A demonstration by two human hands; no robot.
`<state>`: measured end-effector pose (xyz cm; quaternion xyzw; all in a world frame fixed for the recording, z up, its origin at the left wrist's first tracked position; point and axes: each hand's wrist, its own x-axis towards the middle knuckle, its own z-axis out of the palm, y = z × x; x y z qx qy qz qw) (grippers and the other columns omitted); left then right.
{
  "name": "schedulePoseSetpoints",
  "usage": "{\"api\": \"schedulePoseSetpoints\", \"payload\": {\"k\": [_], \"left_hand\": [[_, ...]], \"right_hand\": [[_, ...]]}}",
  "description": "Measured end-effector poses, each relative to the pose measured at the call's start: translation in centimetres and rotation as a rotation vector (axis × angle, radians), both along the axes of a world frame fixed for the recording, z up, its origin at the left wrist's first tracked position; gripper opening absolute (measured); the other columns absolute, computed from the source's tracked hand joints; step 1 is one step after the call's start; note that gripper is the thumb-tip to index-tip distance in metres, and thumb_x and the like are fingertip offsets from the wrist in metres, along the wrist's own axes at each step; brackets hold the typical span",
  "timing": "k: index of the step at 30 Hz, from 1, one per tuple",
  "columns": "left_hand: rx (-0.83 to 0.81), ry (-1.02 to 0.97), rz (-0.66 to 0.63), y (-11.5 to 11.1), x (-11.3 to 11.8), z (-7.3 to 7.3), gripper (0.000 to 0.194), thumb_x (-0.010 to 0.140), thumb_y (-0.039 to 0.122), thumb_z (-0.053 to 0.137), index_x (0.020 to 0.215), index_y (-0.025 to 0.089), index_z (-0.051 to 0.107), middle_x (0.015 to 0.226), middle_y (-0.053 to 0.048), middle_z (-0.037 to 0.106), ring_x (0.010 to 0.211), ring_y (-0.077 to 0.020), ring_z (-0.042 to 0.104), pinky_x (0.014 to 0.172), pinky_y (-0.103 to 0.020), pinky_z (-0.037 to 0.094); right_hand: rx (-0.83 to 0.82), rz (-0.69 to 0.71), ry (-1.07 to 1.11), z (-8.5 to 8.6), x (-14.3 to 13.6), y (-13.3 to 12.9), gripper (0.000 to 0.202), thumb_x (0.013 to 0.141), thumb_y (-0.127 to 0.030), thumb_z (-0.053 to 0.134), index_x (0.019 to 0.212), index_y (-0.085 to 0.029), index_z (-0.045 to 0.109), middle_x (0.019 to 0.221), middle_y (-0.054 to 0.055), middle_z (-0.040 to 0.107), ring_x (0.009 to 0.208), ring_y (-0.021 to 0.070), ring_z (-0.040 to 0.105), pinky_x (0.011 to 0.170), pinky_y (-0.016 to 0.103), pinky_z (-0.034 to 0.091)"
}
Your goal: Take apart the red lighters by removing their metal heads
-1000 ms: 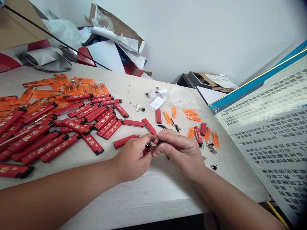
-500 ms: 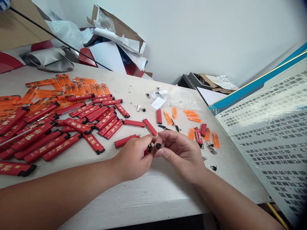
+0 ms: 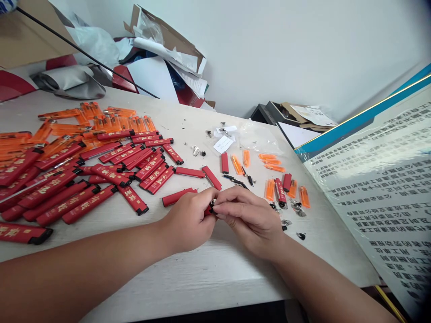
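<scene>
Red lighter (image 3: 208,211): mostly hidden inside the left fist, its black-and-metal top (image 3: 212,204) facing the right hand.
Left hand (image 3: 190,220): clamped around the lighter's body.
Right hand (image 3: 254,220): fingertips bunched at that top; whether they pinch a part, I cannot tell.
Good handling: brace the body firmly, press lightly and squarely with the fingertips; small pieces could slip or spring away.
Elbow room: another red lighter (image 3: 177,197) lies just beyond the left hand; a heap of red lighters (image 3: 70,204) spreads left.
Right side: loose metal bits (image 3: 296,208) and a black piece (image 3: 301,236) sit on the surface (image 3: 188,278), easily swept by the forearm.
</scene>
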<state>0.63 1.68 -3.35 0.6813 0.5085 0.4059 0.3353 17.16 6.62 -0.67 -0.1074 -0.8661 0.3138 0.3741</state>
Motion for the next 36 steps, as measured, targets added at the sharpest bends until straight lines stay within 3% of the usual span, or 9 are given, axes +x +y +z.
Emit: {"api": "schedulePoseSetpoints", "payload": {"k": [9, 17, 22, 36], "left_hand": [[-0.024, -0.007, -0.024, -0.02, -0.04, -0.21, 0.016, 0.075, 0.006, 0.048, 0.081, 0.021, 0.05, 0.073, 0.002, 0.063, 0.067, -0.0148, 0.058, 0.062, -0.027, 0.044], [-0.063, -0.063, -0.036, 0.05, -0.01, 0.21, 0.016, 0.074, 0.005, 0.047, 0.078, 0.021, 0.048, 0.073, 0.004, 0.061, 0.067, -0.0125, 0.057, 0.06, -0.025, 0.041], [-0.077, -0.087, -0.034, 0.01, -0.04, 0.08, 0.017, 0.074, 0.004, 0.047, 0.078, 0.021, 0.049, 0.073, 0.004, 0.062, 0.067, -0.0123, 0.057, 0.059, -0.025, 0.041], [-0.109, -0.112, -0.041, 0.22, -0.11, -0.05, 0.011, 0.077, 0.01, 0.049, 0.075, 0.021, 0.046, 0.071, 0.005, 0.058, 0.065, -0.0115, 0.052, 0.059, -0.025, 0.038]], "right_hand": [[-0.138, 0.07, 0.027, -0.08, -0.21, 0.4, 0.031, 0.087, -0.003, 0.057, 0.107, -0.022, 0.071, 0.093, 0.007, 0.06, 0.082, 0.014, 0.062, 0.066, 0.028, 0.058], [0.004, 0.04, 0.051, -0.6, -0.09, 0.44, 0.038, 0.084, 0.003, 0.055, 0.112, -0.02, 0.068, 0.091, 0.007, 0.06, 0.082, 0.0147, 0.063, 0.066, 0.029, 0.057], [0.007, 0.043, 0.011, -0.75, -0.02, 0.5, 0.039, 0.084, 0.003, 0.054, 0.109, -0.023, 0.069, 0.093, 0.006, 0.057, 0.082, 0.014, 0.06, 0.064, 0.028, 0.055], [0.101, 0.0, 0.014, -0.73, -0.25, 0.71, 0.03, 0.086, 0.001, 0.056, 0.105, -0.019, 0.067, 0.091, 0.007, 0.06, 0.084, 0.0139, 0.062, 0.066, 0.027, 0.056]]}}
